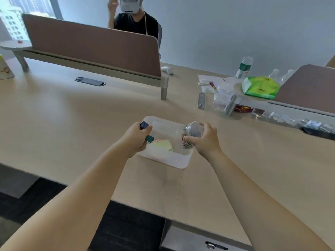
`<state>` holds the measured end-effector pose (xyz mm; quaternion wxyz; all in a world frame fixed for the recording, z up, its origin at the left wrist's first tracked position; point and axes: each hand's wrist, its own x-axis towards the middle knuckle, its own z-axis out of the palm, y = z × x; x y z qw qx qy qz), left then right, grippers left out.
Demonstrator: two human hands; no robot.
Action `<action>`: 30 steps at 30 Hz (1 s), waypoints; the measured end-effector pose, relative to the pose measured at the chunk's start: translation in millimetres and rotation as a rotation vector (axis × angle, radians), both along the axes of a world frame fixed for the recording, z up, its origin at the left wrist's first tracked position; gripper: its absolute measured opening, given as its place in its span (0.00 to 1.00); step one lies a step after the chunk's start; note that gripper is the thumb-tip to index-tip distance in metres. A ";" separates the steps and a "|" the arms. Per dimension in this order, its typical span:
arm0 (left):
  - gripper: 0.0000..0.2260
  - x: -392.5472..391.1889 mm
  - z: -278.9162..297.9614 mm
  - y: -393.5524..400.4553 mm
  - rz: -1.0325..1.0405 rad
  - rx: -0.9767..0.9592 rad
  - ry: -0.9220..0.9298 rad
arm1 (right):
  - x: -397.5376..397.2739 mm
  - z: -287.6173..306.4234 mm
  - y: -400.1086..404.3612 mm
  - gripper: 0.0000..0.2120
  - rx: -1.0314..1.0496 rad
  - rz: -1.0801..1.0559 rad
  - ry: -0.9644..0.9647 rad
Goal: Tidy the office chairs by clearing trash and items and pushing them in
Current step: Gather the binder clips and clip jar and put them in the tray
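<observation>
A translucent white plastic bin [174,161] sits on the wooden desk [63,124] in front of me. Yellow and pink sticky notes [164,144] lie inside it. My left hand [136,137] hovers over the bin's left rim, closed around several binder clips [144,125], one dark blue at the top and one teal lower down. My right hand [204,140] grips a small clear jar [192,134] with a silver lid, tilted on its side over the bin's right end; coloured paper clips show inside it.
A brown desk divider [94,46] stands behind, with a seated person [136,20] beyond it. At the right lie a green tissue pack [259,86], a water bottle [243,67], clear packets and wrappers. A paper cup [5,67] stands far left. A drawer unit [199,240] is below the desk edge.
</observation>
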<state>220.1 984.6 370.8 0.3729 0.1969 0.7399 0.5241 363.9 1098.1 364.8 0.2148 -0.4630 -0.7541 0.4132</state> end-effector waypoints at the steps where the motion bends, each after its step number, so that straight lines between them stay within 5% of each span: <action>1: 0.12 -11.6 -2.5 10.3 -0.025 -0.008 -0.004 | -12.0 -4.0 7.6 0.35 0.002 0.004 -0.035; 16: 0.15 -90.2 -71.4 106.0 -0.296 -0.181 0.236 | -92.9 -86.0 70.8 0.27 0.179 0.281 -0.732; 19: 0.15 -93.4 -80.7 111.5 -0.374 -0.232 0.338 | -93.8 -87.8 73.1 0.28 0.178 0.302 -0.782; 22: 0.03 -95.1 -82.4 116.1 -0.443 -0.299 0.474 | -95.7 -87.5 72.8 0.27 0.193 0.306 -0.810; 25: 0.13 -96.3 -83.2 123.8 -0.534 -0.353 0.626 | -96.4 -87.9 71.7 0.24 0.235 0.295 -0.833; 30: 0.14 -98.4 -94.8 134.6 -0.734 -0.495 0.878 | -93.6 -85.1 72.4 0.26 0.211 0.219 -0.675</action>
